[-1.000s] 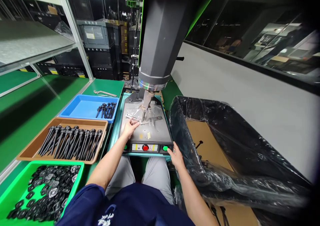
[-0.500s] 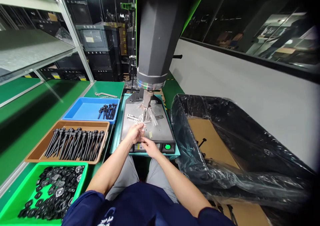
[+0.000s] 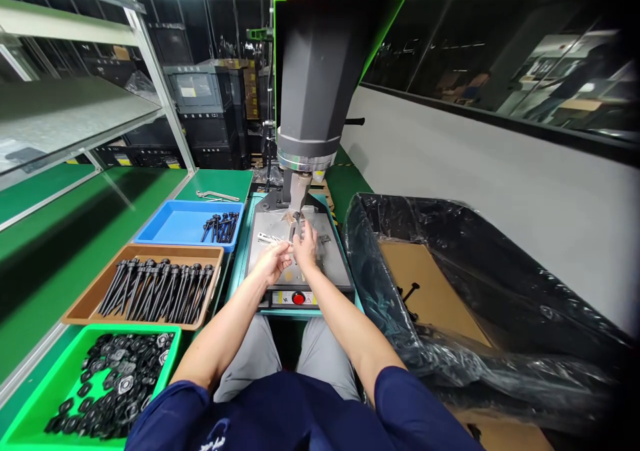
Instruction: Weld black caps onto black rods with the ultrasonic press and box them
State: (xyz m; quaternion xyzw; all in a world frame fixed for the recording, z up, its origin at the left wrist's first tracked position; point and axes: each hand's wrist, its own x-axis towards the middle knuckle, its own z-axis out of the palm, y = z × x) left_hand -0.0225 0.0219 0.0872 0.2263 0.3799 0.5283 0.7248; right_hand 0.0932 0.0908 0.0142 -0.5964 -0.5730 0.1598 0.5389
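Observation:
My left hand [image 3: 273, 262] is closed in a pinch over the front of the grey metal base plate [image 3: 260, 264]; what lies between its fingertips is too small to make out. Close beside it, my right hand [image 3: 305, 248] reaches up to the fixture, its fingers curled next to a small dark part [image 3: 297, 216]. Its grip is partly hidden. Just above that part stands the metal tip [image 3: 300, 190] of the press head [image 3: 315, 91]. A flat metal bracket [image 3: 270, 238] lies on the plate to the left of my fingers.
On my left are a blue tray [image 3: 165, 221] and a brown tray [image 3: 83, 308], both with black bolt-like parts, and a green tray [image 3: 23, 411] of small black pieces. A plastic-lined carton [image 3: 425, 284] stands right. A red button [image 3: 299, 298] sits on the base's front.
My right hand has moved up from the plate's front edge to the fixture under the press tip. It uncovers the red button and hides the green one. The left hand stays low, pinched.

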